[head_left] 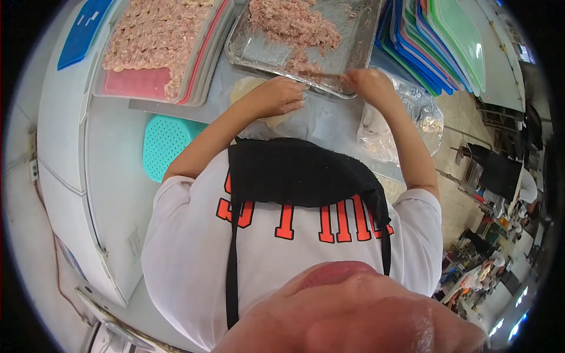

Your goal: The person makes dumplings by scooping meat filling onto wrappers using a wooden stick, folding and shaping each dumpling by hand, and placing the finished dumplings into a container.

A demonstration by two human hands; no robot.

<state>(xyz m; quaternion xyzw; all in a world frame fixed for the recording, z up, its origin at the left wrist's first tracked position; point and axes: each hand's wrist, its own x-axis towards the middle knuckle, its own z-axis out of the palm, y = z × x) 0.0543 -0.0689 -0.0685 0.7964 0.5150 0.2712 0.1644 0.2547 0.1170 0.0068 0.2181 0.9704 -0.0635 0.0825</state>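
Note:
My right hand (371,87) is closed around the end of a thin, flat brown stick (322,75). The far end of the stick touches ground meat (303,63) at the near edge of a metal tray (360,44). To its left, my left hand (276,97) is held with fingers curled, just in front of the tray; what lies within them is hidden. Pale round dough wrappers (246,88) lie on the work surface beneath and beside that hand.
Stacked trays (200,56) at the left bear rows of filled pieces over a pink sheet (138,82). Colored plastic trays (424,44) stand at the right. A clear plastic bag (426,115) lies by my right forearm. A turquoise perforated basket (162,147) sits below the table's left edge.

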